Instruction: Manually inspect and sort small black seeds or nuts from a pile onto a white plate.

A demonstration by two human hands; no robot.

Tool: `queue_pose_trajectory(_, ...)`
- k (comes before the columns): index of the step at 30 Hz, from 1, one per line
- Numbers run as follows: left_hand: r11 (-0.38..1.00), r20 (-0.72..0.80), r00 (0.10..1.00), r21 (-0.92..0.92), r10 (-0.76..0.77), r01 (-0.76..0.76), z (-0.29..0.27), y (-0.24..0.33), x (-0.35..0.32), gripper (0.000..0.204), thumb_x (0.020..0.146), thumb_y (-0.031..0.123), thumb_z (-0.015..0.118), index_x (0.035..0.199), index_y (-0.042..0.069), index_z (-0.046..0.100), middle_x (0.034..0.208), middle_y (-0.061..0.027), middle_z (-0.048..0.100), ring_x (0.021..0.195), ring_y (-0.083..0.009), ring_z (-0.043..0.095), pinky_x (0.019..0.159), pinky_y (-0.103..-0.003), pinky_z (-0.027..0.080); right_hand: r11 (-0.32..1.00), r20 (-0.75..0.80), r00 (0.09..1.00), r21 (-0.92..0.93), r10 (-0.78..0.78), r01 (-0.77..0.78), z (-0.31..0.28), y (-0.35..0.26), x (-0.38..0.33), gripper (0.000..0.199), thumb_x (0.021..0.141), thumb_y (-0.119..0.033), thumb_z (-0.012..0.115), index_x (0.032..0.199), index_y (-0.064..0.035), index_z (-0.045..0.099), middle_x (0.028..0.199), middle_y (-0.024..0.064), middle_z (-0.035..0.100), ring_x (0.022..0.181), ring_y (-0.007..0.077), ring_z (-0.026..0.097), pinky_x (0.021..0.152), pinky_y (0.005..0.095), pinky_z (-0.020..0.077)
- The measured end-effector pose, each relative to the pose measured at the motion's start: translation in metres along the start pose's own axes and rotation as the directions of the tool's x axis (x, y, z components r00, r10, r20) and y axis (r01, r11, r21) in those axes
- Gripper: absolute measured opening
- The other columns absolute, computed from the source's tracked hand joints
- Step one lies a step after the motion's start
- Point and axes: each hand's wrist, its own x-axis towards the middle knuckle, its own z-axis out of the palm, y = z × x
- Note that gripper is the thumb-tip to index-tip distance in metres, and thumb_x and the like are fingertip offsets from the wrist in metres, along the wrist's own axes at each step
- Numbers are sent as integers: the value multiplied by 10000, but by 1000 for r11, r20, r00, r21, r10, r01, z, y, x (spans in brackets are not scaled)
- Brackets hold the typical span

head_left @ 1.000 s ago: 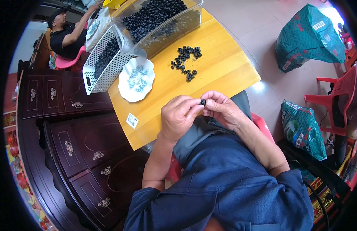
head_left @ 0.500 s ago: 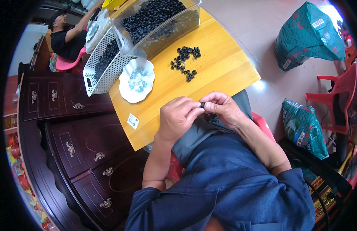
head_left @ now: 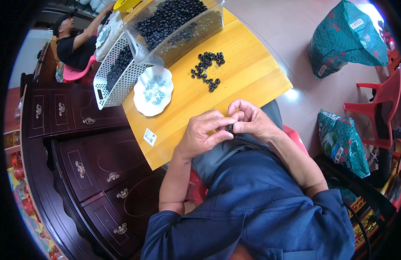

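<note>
A small black ring-shaped part (head_left: 230, 128) is pinched at the table's near edge, partly hidden by fingers. My left hand (head_left: 204, 133) grips it between thumb and fingertips. From the other side my right hand (head_left: 253, 122) also holds it with thumb and bent fingers. Farther off on the yellow wooden table (head_left: 248, 73) lies a loose group of similar black parts (head_left: 205, 65). Left of that group, a white scalloped dish (head_left: 142, 106) holds many tiny clear, bluish pieces.
A clear plastic bin (head_left: 196, 34) full of black parts stands at the table's far side, beside a white perforated basket (head_left: 106, 99). A dark wooden cabinet (head_left: 96, 173) borders the left. Teal bags (head_left: 334, 47) and a red chair (head_left: 373, 108) stand right. Another person (head_left: 72, 43) sits far left.
Both hands have lowered slightly toward my lap with the black part between them. My right fingers have shifted and the index finger is more raised and curled.
</note>
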Motion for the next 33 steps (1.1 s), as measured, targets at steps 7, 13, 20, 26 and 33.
queue_pose_trajectory(7, 1000, -103, 995, 30, 5, -2, 4, 1, -2, 226, 743, 104, 825, 936, 37, 728, 709, -62, 618, 612, -168, 588, 573, -290, 466, 999, -75, 997, -34, 5, -8, -3, 12, 1, 320, 838, -7, 719, 1098, -97, 557, 901, -11, 691, 808, 71, 627, 726, 240, 501)
queue_pose_trajectory(13, 1000, -134, 991, 6, -25, 26, 8, -3, -5, 239, 725, 69, 827, 936, 34, 720, 714, -53, 621, 613, -162, 581, 579, -277, 440, 997, -47, 996, 36, 70, -69, 1, 8, 5, 378, 821, -173, 808, 1087, -77, 557, 910, 20, 690, 825, 89, 640, 766, 227, 489)
queue_pose_trajectory(20, 998, -107, 994, 56, 10, -4, 0, 1, -13, 216, 747, 51, 810, 927, 49, 692, 688, -51, 563, 590, -160, 537, 549, -299, 431, 986, 55, 990, 94, 130, -135, -1, 19, 12, 251, 860, -64, 729, 1072, -75, 595, 979, 53, 696, 902, 120, 658, 806, 260, 518)
queue_pose_trajectory(26, 987, -167, 974, 22, -156, 161, -19, -8, -20, 191, 832, 44, 727, 1020, 47, 698, 708, -13, 598, 618, -88, 540, 571, -253, 447, 982, -76, 979, 19, 189, -188, 0, 10, 10, 318, 888, -214, 743, 1128, -107, 564, 932, 30, 662, 840, 118, 633, 781, 264, 517)
queue_pose_trajectory(33, 888, -598, 729, 60, -334, 456, -163, -55, -26, 158, 848, 36, 671, 1002, 41, 707, 756, 44, 614, 661, -32, 535, 606, -202, 449, 981, -169, 967, -10, 191, -196, -4, 9, 8, 193, 929, -171, 688, 1081, -102, 592, 917, 32, 664, 800, 119, 637, 766, 245, 530)
